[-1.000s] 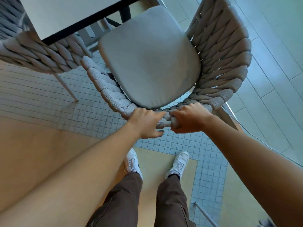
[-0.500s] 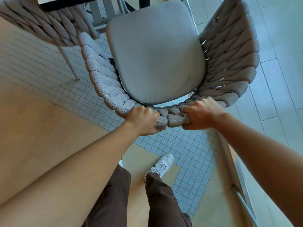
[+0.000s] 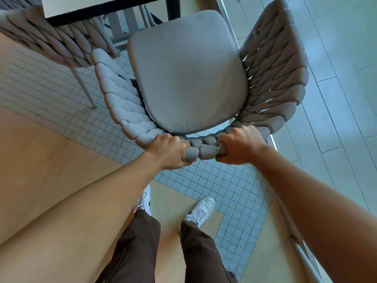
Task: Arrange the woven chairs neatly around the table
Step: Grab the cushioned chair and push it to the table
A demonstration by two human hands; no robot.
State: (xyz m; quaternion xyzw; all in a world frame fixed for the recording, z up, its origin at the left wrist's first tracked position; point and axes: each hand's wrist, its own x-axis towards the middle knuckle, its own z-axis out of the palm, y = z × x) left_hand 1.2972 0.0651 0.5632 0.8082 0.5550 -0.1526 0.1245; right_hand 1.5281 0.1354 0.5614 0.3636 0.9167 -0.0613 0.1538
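Note:
A grey woven chair (image 3: 273, 78) with a smooth grey seat cushion (image 3: 185, 74) stands right below me, its front toward the table (image 3: 85, 7) at the top left. My left hand (image 3: 169, 152) and my right hand (image 3: 240, 146) both grip the thick braided top rim of its backrest, a short stretch of rim between them. A second woven chair (image 3: 47, 37) sits at the upper left, partly under the table's dark edge, its arm close to the held chair's left arm.
The floor is small grey tiles edged by light wood. A metal rail and glass panel (image 3: 306, 254) run along the right, with larger tiles beyond. My two feet in white shoes (image 3: 200, 211) stand just behind the chair. A thin leg (image 3: 83, 86) of the second chair stands at the left.
The view has shifted and the table edge shows again at the top left. My hands have slid apart along the backrest rim, and my feet have stepped.

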